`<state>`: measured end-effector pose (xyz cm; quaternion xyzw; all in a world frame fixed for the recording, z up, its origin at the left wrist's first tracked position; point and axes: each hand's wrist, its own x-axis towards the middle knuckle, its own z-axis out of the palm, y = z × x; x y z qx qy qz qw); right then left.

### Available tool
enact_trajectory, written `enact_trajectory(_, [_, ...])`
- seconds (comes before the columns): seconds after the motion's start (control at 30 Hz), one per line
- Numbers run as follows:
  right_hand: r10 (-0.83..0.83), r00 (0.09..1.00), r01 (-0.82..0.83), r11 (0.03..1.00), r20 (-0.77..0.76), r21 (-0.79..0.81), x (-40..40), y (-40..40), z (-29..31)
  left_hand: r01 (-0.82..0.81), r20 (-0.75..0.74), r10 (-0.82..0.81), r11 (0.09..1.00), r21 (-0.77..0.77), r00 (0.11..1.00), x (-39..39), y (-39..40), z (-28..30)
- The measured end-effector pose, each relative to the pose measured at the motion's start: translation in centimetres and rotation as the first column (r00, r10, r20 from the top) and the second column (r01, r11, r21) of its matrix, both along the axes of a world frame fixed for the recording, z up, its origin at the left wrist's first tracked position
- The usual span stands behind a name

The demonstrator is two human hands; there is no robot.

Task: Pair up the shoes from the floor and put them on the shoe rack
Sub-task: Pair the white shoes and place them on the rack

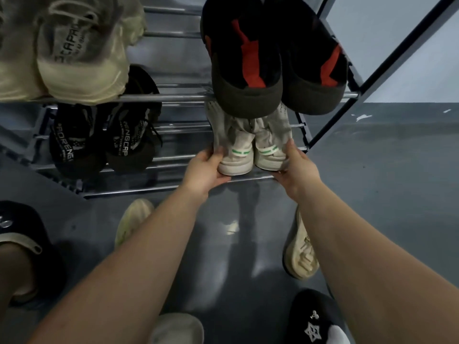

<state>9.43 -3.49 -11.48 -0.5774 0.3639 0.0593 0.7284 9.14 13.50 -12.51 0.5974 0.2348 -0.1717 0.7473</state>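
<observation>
Left hand (206,167) and right hand (295,162) each hold a heel of the white pair (250,155) side by side on the lower shelf (164,158), long axes pointing away, toes inward.

Both forearms (139,247) are bare, sleeveless to the frame's edge, without watch or rings.

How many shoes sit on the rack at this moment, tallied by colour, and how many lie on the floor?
On the metal shoe rack:
Beige knit sneakers: 2
Black-and-red shoes: 2
Black knit sneakers with white lettering: 2
White sneakers with green heel stripes, gripped by left hand and right hand: 2
Cream shoes on the floor: 2
Total: 10
</observation>
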Motion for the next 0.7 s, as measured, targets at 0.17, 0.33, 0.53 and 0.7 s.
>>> enact_trajectory(0.17, [0.214, 0.976, -0.198, 0.946, 0.037, -0.258, -1.7, 0.5, 0.3, 0.146, 0.103, -0.179, 0.953, 0.264, 0.979, -0.9, -0.3, -1.1])
enact_trajectory(0.33, [0.334, 0.936, -0.228, 0.813, 0.110, -0.535, -3.7, 0.5, -1.1, -0.005, 0.212, -0.333, 0.526, 0.850, 0.919, -4.2, -0.2, -2.9])
enact_trajectory(0.53, [0.287, 0.957, -0.193, 0.750, 0.048, -0.633, -4.2, 0.3, -0.3, -0.070, 0.197, -0.418, 0.300, 0.951, 0.887, -4.0, -1.1, -1.7])
enact_trajectory(0.7, [0.257, 0.963, -0.160, 0.781, 0.078, -0.603, -3.9, 0.3, 0.0, 0.019, 0.126, -0.438, 0.312, 0.950, 0.890, -1.8, -2.0, -1.4])
